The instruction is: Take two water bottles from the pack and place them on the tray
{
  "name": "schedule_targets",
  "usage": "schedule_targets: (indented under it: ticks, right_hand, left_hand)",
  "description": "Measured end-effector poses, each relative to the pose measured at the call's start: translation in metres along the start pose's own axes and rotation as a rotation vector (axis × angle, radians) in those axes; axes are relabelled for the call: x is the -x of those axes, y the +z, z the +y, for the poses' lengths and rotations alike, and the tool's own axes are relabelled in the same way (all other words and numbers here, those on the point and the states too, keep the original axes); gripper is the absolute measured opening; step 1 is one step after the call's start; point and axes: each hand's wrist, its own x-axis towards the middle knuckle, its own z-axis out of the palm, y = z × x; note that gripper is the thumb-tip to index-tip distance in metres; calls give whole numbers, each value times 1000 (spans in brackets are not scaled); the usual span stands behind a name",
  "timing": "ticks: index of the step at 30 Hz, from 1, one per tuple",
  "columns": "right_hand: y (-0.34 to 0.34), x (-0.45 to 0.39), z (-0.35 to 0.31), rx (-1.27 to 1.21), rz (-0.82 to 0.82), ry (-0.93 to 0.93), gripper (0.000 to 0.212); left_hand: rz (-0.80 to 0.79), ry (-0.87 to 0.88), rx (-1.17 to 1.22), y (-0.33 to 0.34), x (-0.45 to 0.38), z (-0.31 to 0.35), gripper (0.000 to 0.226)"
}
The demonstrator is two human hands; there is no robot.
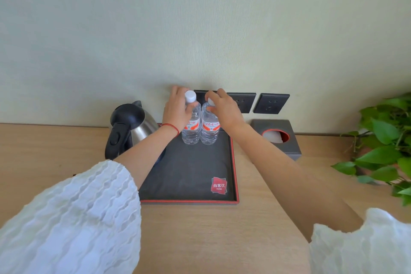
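Note:
Two clear water bottles with orange labels and white caps stand upright side by side at the far end of a dark tray (189, 176) with a red rim. My left hand (178, 109) wraps the upper part of the left bottle (190, 131). My right hand (224, 109) grips the neck and cap of the right bottle (209, 131). The bottles touch each other. No pack of bottles is in view.
A steel kettle (131, 127) with a black handle stands at the tray's left far corner. A dark tissue box (277, 135) sits to the right, and a leafy plant (387, 140) at the far right. Wall sockets (271, 103) are behind the bottles. The wooden counter (200, 240) extends toward me.

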Motion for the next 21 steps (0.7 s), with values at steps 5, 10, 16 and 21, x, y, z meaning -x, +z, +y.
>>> schedule_targets:
  ticks: [5,10,16,21]
  right_hand:
    - [1,-1,0,0,-2,1,23]
    - [0,0,-4,6,-10,15,23]
    - [-2,-1,-6,24,-21,48,23]
    - [-5,2,-9,36,-38,45,33]
  left_hand:
    - [34,-22,-14,1,0,1,30]
    - [-37,-20,11,-4,-2,-3,35]
    - [-89,-68,35,-6,-2,-3,40]
    - [-116,-210,191,-20,5,1,52]
